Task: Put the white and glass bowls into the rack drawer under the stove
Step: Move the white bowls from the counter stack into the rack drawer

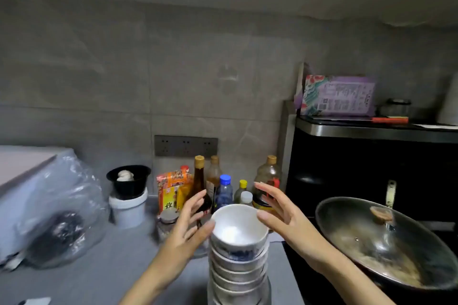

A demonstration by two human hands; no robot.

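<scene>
Grey tabletop (104, 267): tall bowl stack (239, 255); left hand (188, 228), right hand (285, 218) spread, thumbs at top rim. Risk: uneven squeeze topples stack.

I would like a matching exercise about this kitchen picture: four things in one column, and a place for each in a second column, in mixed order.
Things:
1. bowl stack
2. wok
3. black bowl
4. purple box

Places:
A. on top of the white tub
B. between the left hand and the right hand
C. on top of the black appliance
D. at the right, under a glass lid

Pairs: 1-B, 2-D, 3-A, 4-C
</scene>
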